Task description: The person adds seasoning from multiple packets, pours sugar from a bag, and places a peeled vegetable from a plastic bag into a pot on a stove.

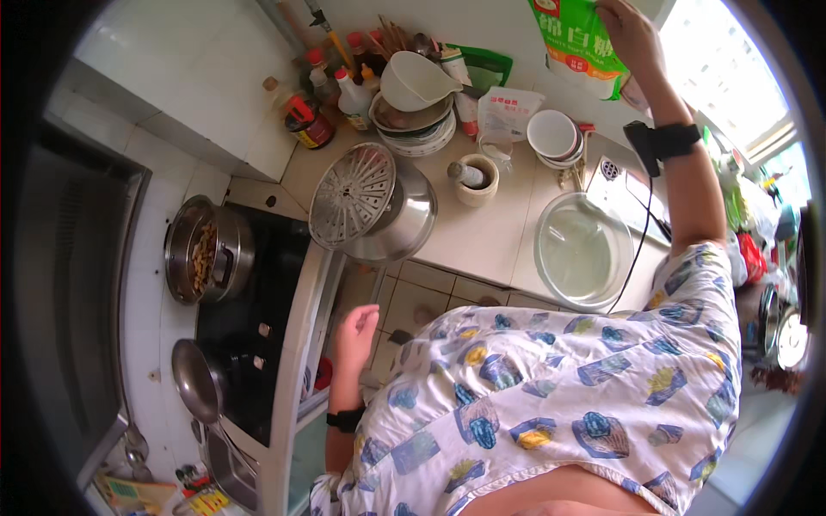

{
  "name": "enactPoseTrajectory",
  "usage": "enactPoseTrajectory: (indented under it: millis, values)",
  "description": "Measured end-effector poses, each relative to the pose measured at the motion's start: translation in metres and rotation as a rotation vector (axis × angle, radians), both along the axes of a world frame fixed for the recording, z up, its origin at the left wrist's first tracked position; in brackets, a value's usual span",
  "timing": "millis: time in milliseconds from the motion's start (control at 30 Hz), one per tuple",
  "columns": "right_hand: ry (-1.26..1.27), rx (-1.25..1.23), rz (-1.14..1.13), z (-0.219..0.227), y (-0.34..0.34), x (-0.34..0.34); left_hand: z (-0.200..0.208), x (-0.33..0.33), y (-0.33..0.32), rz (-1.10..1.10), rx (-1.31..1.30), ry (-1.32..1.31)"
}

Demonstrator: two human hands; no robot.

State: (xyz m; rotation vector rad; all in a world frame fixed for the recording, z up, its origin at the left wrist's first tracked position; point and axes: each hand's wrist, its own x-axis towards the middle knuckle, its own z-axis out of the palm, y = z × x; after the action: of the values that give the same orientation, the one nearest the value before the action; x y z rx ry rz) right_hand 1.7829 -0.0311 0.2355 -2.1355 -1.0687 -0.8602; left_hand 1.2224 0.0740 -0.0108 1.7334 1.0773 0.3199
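Observation:
High at the upper right, my right hand [632, 33] grips the top edge of a green sugar bag [578, 45], which hangs by the wall near the window. My left hand [354, 334] is held low beside the counter front, fingers loosely bent and apart, with nothing in it. Below the bag, a clear basin [557, 262] of pale liquid stands on the counter next to the sink [641, 185]. Left of it are a stone mortar [476, 191] with its pestle [465, 175] and small stacked bowls [551, 136]. A steel pot [404, 225] carries a tilted perforated steamer plate [353, 196].
On the black cooktop [274, 275] stand a pot [231, 249] with brown chunks in it and a steel wok [196, 378]. Sauce bottles [311, 120] and a white bowl [417, 82] on stacked plates line the back. A dark cord [642, 232] dangles from my right wrist past the basin.

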Motion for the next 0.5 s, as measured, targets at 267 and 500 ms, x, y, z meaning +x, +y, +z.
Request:
enactPoseTrajectory:
  millis: [267,500]
  values:
    - [1.052,0.247,0.364,-0.048,-0.083,-0.023,0.027,0.073,0.09,-0.494,0.351,-0.101]
    - [1.174,0.509,0.332,-0.145,-0.049,-0.2,0.045,0.139,0.081,-0.709,0.158,-0.161]
